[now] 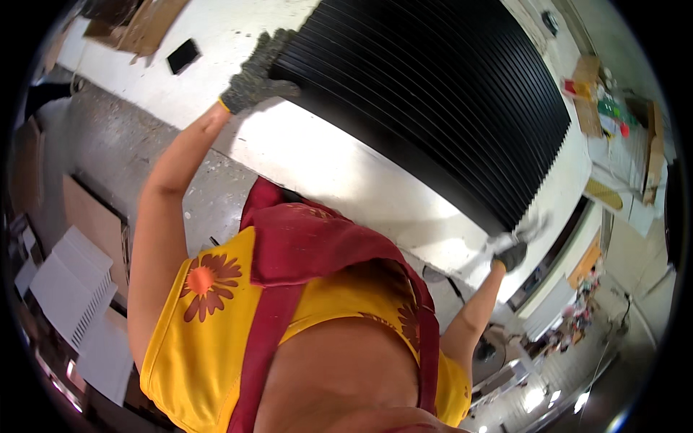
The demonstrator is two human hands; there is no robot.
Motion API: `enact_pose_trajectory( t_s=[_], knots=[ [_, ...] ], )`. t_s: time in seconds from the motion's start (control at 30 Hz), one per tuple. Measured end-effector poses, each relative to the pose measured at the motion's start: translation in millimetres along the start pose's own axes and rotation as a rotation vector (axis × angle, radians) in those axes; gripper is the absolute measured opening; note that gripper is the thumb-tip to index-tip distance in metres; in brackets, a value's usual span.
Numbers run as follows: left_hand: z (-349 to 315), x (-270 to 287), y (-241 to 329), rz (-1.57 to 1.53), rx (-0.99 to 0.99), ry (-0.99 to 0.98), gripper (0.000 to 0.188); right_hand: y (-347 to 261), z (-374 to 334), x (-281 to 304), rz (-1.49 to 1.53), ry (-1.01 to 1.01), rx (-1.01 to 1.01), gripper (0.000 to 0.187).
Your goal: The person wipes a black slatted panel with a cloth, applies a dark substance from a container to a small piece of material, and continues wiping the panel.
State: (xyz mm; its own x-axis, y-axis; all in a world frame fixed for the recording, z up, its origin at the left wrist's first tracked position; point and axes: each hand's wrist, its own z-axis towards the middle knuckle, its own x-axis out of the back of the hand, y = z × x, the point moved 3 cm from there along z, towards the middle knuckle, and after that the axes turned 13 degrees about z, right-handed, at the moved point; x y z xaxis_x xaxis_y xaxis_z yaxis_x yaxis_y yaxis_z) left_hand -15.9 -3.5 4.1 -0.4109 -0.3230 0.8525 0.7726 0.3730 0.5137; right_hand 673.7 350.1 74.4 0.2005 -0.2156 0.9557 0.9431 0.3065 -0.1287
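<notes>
A wide black pleated bellows cover (433, 94) lies across the white worktable, its ridges running lengthwise and its right edge zigzagged. My left hand (253, 78), in a dark grey knitted glove, holds the cover's near left corner. Its fingers reach along the left end, while the thumb lies at the front edge. Close to the near right corner is my right hand (512, 255), also in a dark glove. Motion smears its fingers and a pale grey patch beside them, so I cannot make out whether it holds anything.
The white worktable (317, 155) slants across the view. On it lie a black flat rectangular object (183, 56) and a cardboard box (148, 29) at far left. Cardboard and small coloured items (610, 105) sit at right. White ribbed panels (72, 281) stand at lower left near the concrete floor (119, 144).
</notes>
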Motion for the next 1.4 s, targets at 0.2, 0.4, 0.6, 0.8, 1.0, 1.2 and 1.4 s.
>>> enact_pose_trajectory(
  t_s=[0.2, 0.4, 0.6, 0.8, 1.0, 1.2, 1.4],
  knots=[
    [-1.4, -13.9, 9.9, -0.081, 0.200, -0.095, 0.102, 42.8, -17.1, -41.6, 1.606, -0.268, -0.792, 0.026],
    [-12.4, -3.3, 14.4, -0.116, 0.221, -0.096, 0.099, -2.8, -13.1, -29.6, 0.989, -0.108, -0.772, 0.033],
    [-11.7, -9.1, 9.8, -0.064, 0.185, -0.128, 0.102, 29.9, -18.4, -50.7, 0.341, 0.294, -0.415, 0.035],
    [-5.8, 13.1, 34.8, -0.107, 0.230, -0.107, 0.094, 5.7, -12.7, -33.6, -0.031, 0.231, -0.070, 0.043],
    [-2.8, -1.0, 18.0, -0.355, 0.124, 0.127, 0.102, -88.9, -17.9, 27.0, 0.269, 0.469, -0.215, 0.044],
    [-4.0, -13.0, 14.5, -0.620, 0.150, 0.081, 0.107, -254.3, -78.0, 20.8, 0.759, 0.392, 0.515, 0.024],
    [-5.2, -18.8, 12.5, -0.554, 0.169, 0.066, 0.110, -409.7, -98.9, -12.1, 0.517, -0.203, 0.667, 0.047]
  ],
)
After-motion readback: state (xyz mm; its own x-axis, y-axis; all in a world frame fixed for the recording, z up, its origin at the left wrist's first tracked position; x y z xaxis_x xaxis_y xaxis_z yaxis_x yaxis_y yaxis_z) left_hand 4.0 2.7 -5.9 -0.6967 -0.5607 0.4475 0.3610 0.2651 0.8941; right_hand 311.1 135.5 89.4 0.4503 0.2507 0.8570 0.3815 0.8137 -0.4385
